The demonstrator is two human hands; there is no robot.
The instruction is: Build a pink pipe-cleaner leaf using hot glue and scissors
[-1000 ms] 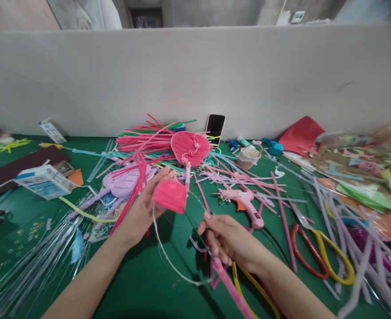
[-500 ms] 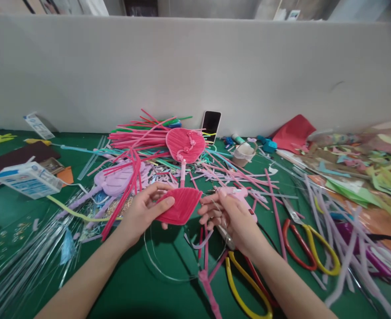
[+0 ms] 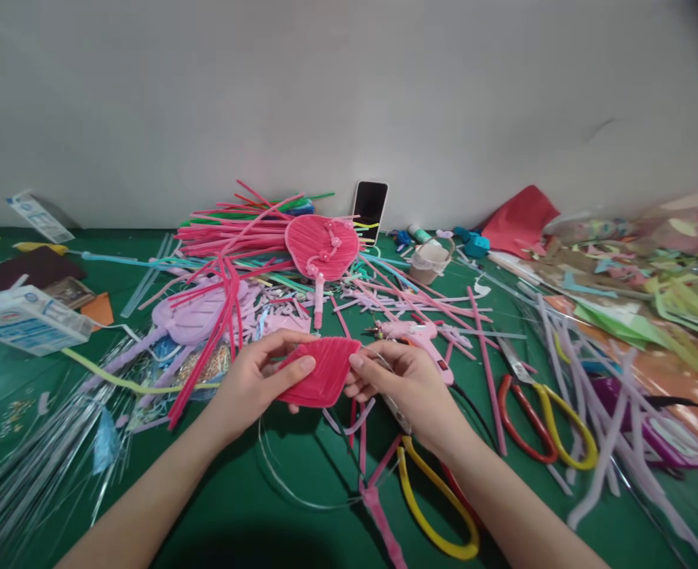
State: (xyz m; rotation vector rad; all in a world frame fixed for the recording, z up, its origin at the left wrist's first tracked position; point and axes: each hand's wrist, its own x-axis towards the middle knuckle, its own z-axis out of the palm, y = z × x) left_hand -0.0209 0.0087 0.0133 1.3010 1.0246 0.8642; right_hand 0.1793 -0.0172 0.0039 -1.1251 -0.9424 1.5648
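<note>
A flat red panel of pipe cleaners laid side by side (image 3: 325, 375) is between my hands, above the green table. My left hand (image 3: 269, 371) grips its left side, thumb on the front face. My right hand (image 3: 393, 379) pinches the panel's right corner between thumb and fingers. A thin clear line (image 3: 301, 499) loops below the panel and runs up toward both hands; where it ends I cannot tell. Under my right hand lie scissors with yellow and red handles (image 3: 437, 514), partly hidden. A pink wrapped stem (image 3: 381, 521) lies just left of them.
A pink-red fan shape (image 3: 322, 249) leans on bundled pipe cleaners (image 3: 230, 237). Behind my right hand lies a pink glue gun (image 3: 413, 336). More scissors (image 3: 541, 427) are at right. A phone (image 3: 371, 209) stands against the grey partition (image 3: 349, 103); a milk-carton-like box (image 3: 32, 320) is left.
My right hand has moved left and closed on the panel's right corner, where before it was apart from it. The view has tilted down slightly.
</note>
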